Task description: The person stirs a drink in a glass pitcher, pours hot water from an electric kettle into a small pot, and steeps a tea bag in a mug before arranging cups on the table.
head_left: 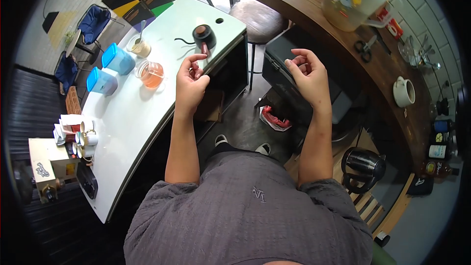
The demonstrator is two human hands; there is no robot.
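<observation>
My left hand (190, 86) is raised at the edge of the white counter (132, 137), just below the black kettle with a wooden handle (204, 38). Its fingers are loosely curled, with a gap between thumb and index finger, and nothing shows in it. On the right, my right hand (310, 76) hovers in front of a dark box-like unit (289, 51). Its fingers are half bent and apart from the thumb, also with nothing visible between them. A glass jar of orange liquid (150, 74) stands on the counter, left of my left hand.
Two blue-lidded containers (117, 59) and a jar with a spoon (139, 46) stand on the counter; cups (86, 140) are farther down. The wooden counter (378, 73) holds scissors (365, 49), a pitcher (351, 0) and a white mug (404, 92). A black electric kettle (363, 164) sits lower right.
</observation>
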